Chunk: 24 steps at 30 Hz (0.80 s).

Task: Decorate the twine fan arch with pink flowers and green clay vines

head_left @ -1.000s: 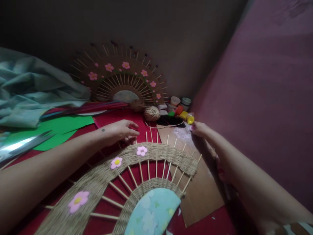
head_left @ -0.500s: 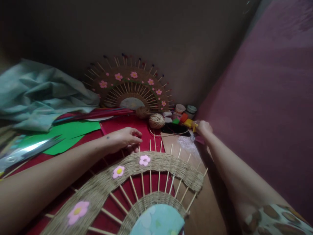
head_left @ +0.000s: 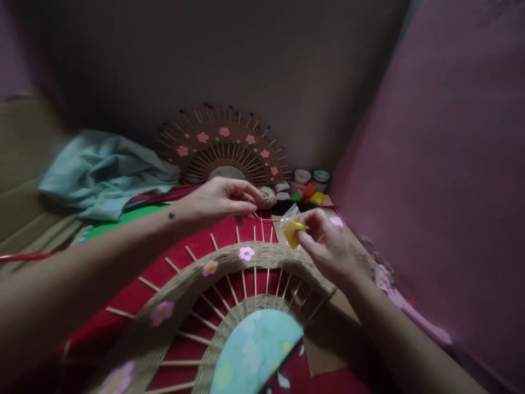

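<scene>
My right hand (head_left: 328,243) pinches a small clear bag of yellow clay (head_left: 293,232) above the far edge of a woven fan-shaped piece. Left of it hovers my left hand (head_left: 227,198), its fingers stretched and apart, with nothing visible in them. Below both lies the woven fan (head_left: 225,257), made of twine wound over thin sticks, with a light blue patterned half-circle (head_left: 252,345) at its base. Pink clay flowers sit along its band; one pink flower (head_left: 246,253) has an unfilled centre, while another flower (head_left: 210,267) has a yellow one.
Against the back wall leans a finished-looking fan (head_left: 225,131) with pink flowers. A twine ball (head_left: 268,198), coloured clay packets (head_left: 309,190) and a white cup (head_left: 302,176) stand near it. A crumpled pale blue cloth (head_left: 106,169) and green sheet (head_left: 123,221) lie left.
My right hand has come from the packets at the back right toward the fan, bringing the yellow clay bag. My left hand has risen and moved right. The view has shifted.
</scene>
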{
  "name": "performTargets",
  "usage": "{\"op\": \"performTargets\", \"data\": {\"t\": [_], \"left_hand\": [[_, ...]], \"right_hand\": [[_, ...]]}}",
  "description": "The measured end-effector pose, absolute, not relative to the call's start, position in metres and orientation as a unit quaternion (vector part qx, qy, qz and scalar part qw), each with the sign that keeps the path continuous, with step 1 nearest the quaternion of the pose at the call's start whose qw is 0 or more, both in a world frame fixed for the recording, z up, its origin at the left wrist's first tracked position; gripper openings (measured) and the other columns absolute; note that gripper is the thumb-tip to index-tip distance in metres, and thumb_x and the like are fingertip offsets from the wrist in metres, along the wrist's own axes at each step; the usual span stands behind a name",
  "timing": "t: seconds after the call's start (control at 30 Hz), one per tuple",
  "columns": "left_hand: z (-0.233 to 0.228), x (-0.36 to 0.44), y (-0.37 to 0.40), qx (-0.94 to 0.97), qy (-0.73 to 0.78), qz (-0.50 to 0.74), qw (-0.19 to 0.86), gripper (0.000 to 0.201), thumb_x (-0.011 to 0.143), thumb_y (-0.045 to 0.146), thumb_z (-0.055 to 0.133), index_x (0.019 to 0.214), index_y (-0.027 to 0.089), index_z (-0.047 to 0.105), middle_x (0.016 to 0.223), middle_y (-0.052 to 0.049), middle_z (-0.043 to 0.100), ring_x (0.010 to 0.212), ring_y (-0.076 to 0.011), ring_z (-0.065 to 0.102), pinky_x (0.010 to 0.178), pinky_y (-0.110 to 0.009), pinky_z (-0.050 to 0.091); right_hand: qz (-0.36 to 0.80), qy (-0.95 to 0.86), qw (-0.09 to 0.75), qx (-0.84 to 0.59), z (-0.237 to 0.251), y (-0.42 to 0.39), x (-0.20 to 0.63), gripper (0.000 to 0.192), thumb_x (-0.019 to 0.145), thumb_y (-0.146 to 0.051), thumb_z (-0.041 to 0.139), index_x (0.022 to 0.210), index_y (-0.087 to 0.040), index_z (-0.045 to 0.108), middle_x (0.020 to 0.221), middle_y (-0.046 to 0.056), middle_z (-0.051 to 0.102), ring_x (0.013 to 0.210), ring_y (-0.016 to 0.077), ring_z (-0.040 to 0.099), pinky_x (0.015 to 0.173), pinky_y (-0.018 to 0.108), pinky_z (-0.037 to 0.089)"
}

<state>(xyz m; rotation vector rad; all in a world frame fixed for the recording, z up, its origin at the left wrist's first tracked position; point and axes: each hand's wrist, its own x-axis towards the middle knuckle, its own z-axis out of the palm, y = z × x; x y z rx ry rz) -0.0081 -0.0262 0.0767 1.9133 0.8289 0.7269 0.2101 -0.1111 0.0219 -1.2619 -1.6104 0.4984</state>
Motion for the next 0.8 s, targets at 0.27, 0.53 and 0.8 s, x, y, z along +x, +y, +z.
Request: {"op": "performTargets", "data": {"t": [0.27, 0.53, 0.8], "left_hand": [[0.067, 0.006, -0.099, 0.711, 0.349, 0.305, 0.529, 0.017, 0.072, 0.028, 0.068, 0.081, 0.014, 0.066, 0.067, -0.001, 0.064, 0.056, -0.0102, 0.055, 0.051, -0.021, 0.044], [0.039, 0.005, -0.126, 0.679, 0.391, 0.322, 0.531, 0.018, 0.070, 0.020, 0.064, 0.087, 0.014, 0.059, 0.069, 0.000, 0.062, 0.061, -0.0106, 0.055, 0.054, -0.022, 0.041], [0.026, -0.001, -0.139, 0.729, 0.424, 0.315, 0.436, 0.008, 0.076, 0.016, 0.052, 0.079, 0.015, 0.059, 0.063, 0.004, 0.054, 0.054, -0.0079, 0.050, 0.052, -0.020, 0.039]], "right_hand": [[0.247, -0.700, 0.481, -0.466, 0.014, -0.142, 0.197, 0.008, 0.080, -0.016, 0.049, 0.086, -0.021, 0.046, 0.079, 0.000, 0.051, 0.069, 0.0123, 0.047, 0.061, 0.028, 0.040], [0.282, -0.721, 0.472, -0.421, -0.004, -0.158, 0.185, 0.011, 0.084, -0.016, 0.046, 0.093, -0.020, 0.048, 0.082, 0.001, 0.053, 0.071, 0.0133, 0.050, 0.065, 0.029, 0.041], [0.248, -0.728, 0.486, -0.414, -0.012, -0.173, 0.182, 0.021, 0.084, -0.013, 0.043, 0.103, -0.019, 0.049, 0.093, 0.006, 0.057, 0.081, 0.0171, 0.054, 0.070, 0.033, 0.043]]}}
